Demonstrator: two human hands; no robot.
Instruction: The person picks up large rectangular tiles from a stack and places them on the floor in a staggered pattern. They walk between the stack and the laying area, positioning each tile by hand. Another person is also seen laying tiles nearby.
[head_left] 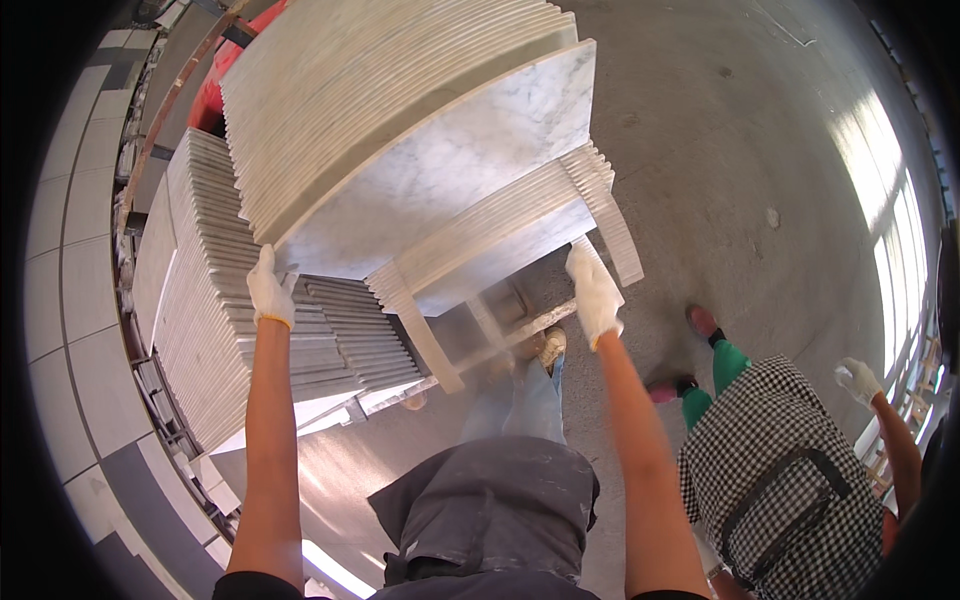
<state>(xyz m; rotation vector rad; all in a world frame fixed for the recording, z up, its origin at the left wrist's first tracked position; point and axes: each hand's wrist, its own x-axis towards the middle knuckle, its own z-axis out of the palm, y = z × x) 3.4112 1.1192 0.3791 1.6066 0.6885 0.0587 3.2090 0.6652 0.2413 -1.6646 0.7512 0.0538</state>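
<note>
Pale grey tiles [85, 265] curve down my feed at nine o'clock. Next to them, also around nine, I see a stack of slabs [195, 335]. Closer in, the gloved left hand [271, 290] has its grip clamped on the left corner of a white marbled slab [470, 170], which stands at twelve before a tight pack of slabs [380, 95]. Just below is a smaller slab [510, 255]. At three, the gloved right hand [597, 295] sits by its right corner; I cannot tell whether that grip is closed. At four is a co-worker's checked garment [780, 430].
</note>
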